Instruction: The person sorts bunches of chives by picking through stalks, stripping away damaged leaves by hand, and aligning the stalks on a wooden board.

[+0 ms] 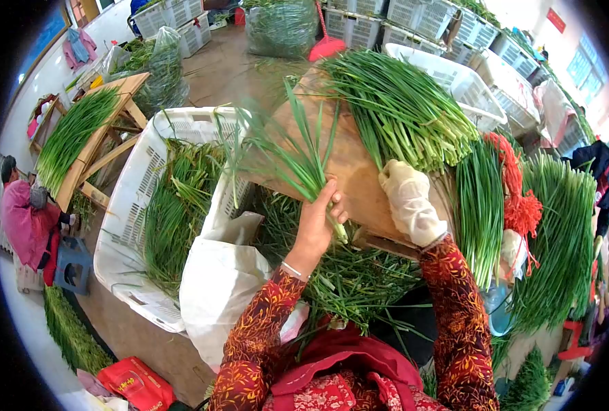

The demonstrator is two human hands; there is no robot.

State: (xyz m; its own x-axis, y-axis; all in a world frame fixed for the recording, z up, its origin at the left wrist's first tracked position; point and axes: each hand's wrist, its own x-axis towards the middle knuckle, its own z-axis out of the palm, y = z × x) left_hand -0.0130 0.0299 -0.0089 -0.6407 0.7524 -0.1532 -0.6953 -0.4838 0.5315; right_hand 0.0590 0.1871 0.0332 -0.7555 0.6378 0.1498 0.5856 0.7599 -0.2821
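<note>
Bunch of long green leaves (310, 177), small, seen in head view: in the L hand (318, 222), over the near-L part of a wooden tabletop (362, 195). L fingers are bare & closed round it nr the base, thumb across; pale stem ends poke out below, tops fan up & away, blurred at the far L.

R hand (410, 198), in a whitish glove, is over the tabletop's R part, just beside the stem ends of a big leaf pile (400, 109). Its fingers look curled, but can't tell how far, or if they have hold of anything.

Handling (judgement): bunch prob. v. light; stems fairly firm, leaf tips soft & floppy, easily bent or bruised; may be slippery if damp. Best hold: lower stems, nr the pale ends, snug but w/o crushing; gripping by the tips would likely let stalks slide out or tear.

Around: white crate (123, 205) w/ more greens to the L; loose leaves (359, 288) below the tabletop's near edge; upright-ish leaf bundle (479, 205) to the R, w/ red strands (521, 209) beside it.
</note>
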